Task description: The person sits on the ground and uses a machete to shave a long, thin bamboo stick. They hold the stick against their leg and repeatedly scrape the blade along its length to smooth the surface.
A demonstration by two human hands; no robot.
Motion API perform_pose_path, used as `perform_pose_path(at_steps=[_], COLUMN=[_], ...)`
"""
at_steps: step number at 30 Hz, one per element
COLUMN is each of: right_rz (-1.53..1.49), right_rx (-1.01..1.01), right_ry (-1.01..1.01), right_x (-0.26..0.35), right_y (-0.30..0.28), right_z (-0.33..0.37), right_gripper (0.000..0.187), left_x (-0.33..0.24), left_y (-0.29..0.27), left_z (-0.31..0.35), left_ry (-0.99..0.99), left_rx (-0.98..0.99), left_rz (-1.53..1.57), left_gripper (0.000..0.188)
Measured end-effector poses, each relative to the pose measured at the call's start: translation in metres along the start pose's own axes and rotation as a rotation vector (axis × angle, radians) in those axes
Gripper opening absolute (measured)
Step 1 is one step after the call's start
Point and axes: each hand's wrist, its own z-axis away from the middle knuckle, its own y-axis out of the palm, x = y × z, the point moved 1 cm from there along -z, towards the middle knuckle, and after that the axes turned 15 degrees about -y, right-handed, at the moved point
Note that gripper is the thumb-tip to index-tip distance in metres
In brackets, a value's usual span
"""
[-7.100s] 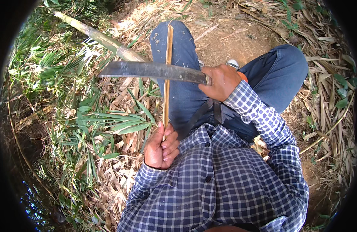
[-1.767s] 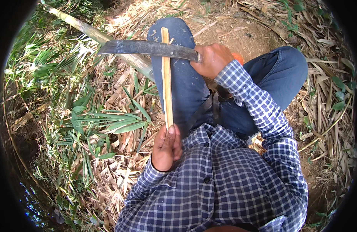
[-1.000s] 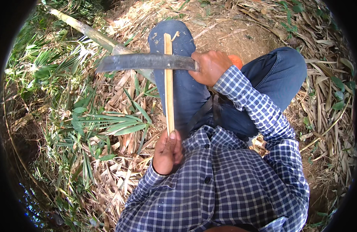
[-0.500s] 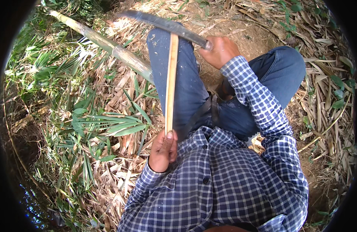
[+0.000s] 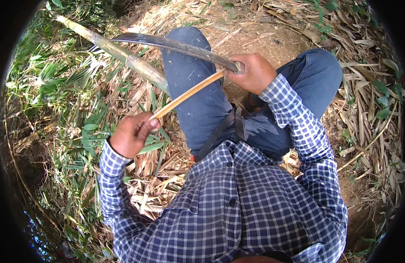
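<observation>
A pale, slim bamboo strip (image 5: 189, 93) slants across my left thigh. Its near end is pinched between the thumb and fingers of my left hand (image 5: 131, 133). The far end meets the fingers of my right hand (image 5: 251, 74), just under the knife; whether they grip it too I cannot tell. My right hand is closed round the handle of a long, dark, curved machete (image 5: 174, 44). The blade points left, passing over my left knee (image 5: 191, 37), above the strip. Most of the handle is hidden in my fist.
A long bamboo pole (image 5: 106, 47) lies at the far left and reaches my left leg. Dry leaves and shavings (image 5: 154, 193) litter the ground, with green leafy plants (image 5: 49, 74) on the left. Bare soil (image 5: 272, 41) shows beyond my bent legs.
My left hand has moved left and away from my body, turning the strip from nearly upright to slanting. My right hand and machete have come slightly nearer, and the strip's far end has swung to them.
</observation>
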Motion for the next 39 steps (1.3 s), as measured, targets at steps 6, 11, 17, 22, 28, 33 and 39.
perform_pose_path(at_steps=[6, 11, 17, 22, 28, 33, 39], right_rz=[-0.091, -0.328, -0.927, -1.082, -1.137, -0.617, -0.166], right_rx=[-0.087, -0.285, -0.424, -0.451, -0.335, -0.273, -0.072], right_ry=[0.195, 0.34, 0.539, 0.505, 0.541, 0.44, 0.209], right_x=[-0.002, -0.007, 0.016, 0.023, 0.023, 0.01, 0.022], right_y=[0.021, 0.029, 0.033, 0.054, 0.047, 0.03, 0.023], right_z=[0.03, 0.031, 0.021, 0.021, 0.021, 0.03, 0.027], right_gripper=[0.028, 0.028, 0.024, 0.027, 0.026, 0.021, 0.027], left_x=[-0.05, -0.06, -0.082, -0.107, -0.088, -0.07, -0.061], left_y=[-0.057, -0.046, 0.099, 0.128, 0.118, 0.099, 0.111], left_z=[-0.012, -0.008, -0.08, -0.102, -0.116, -0.113, -0.109], left_ry=[0.274, 0.459, 0.154, 0.126, 0.074, -0.079, -0.11], left_rx=[-0.605, -1.375, -0.323, -0.056, -0.112, -0.029, -0.104], left_rz=[-0.547, 0.356, 1.144, 1.306, 1.227, 1.26, 1.315], left_gripper=[0.021, 0.022, 0.03, 0.034, 0.035, 0.028, 0.027])
